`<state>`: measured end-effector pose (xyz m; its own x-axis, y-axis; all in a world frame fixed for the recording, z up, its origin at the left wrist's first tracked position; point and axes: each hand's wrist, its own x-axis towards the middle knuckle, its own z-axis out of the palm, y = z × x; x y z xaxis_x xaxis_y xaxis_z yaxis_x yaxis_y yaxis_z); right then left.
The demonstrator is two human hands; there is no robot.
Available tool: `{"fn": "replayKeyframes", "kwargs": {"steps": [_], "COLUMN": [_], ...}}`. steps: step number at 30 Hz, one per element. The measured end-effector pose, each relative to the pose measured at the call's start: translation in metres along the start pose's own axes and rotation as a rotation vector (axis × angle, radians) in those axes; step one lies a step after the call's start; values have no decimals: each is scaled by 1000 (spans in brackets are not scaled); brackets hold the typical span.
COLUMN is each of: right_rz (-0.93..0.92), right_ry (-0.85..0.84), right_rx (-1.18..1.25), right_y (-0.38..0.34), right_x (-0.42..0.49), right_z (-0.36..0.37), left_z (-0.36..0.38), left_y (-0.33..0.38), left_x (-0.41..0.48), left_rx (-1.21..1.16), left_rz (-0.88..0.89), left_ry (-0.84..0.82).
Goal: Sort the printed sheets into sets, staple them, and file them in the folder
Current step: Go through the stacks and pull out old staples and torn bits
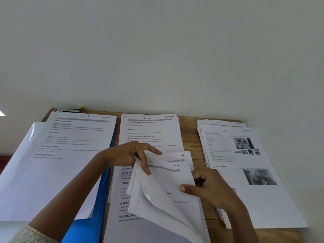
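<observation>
Both hands are on a fanned batch of sheets (163,183), lifted off the front pile (119,225) mid-table. The left hand (129,155) has fingers splayed over the top-left corner with the sheets caught between them; the thumb is hidden. The right hand (210,188) pinches the right edge, thumb on top, fingers curled behind. Main risk, my read: the grip is light and only at the edges, and the sheets bow and hang loose at the near end, so one could slip out and land on the front pile, mixing sorted with unsorted. The handwritten numbers showing are 65 and 63, with no 64 in sight, so the order may be off or a page stuck or skipped. If it gets stapled like that the set is wrong. The corners are fanned, not squared, so a staple now could miss the lower sheets. The stapler (70,110) sits at the far back-left corner of the table (191,137), behind the folder (98,207). Reaching it means letting go with one hand and crossing the folder's glossy cover and the loose sheet on it, which could drag that out of place. The right pile (254,199) is already skewed and close to the right wrist, so a bump would spread it.
</observation>
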<state>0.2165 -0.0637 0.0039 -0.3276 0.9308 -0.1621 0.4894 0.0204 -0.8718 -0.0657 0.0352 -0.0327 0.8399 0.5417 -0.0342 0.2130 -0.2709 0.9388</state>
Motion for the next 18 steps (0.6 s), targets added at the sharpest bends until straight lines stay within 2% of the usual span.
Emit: {"fn": "replayKeyframes", "kwargs": {"steps": [3,5,12,16,18], "right_rz": [-42,-21,62,51,34], "right_ry": [-43,-155,-267,-368,-363], "right_rx": [72,196,177,149,120], "right_y": [-2,-4,-8,-13,-11], "right_x": [-3,-4,-10,-12,-11], "right_z": [2,0,-4,-3,-1], "left_z": [1,3,8,6,6], "left_y": [2,3,0,4,7], "left_x": [1,2,-1,-5,-7], "left_rx": [-8,-7,-60,-165,-207], "left_rz": [13,43,77,40,57], "left_ry": [23,42,85,75,63]}}
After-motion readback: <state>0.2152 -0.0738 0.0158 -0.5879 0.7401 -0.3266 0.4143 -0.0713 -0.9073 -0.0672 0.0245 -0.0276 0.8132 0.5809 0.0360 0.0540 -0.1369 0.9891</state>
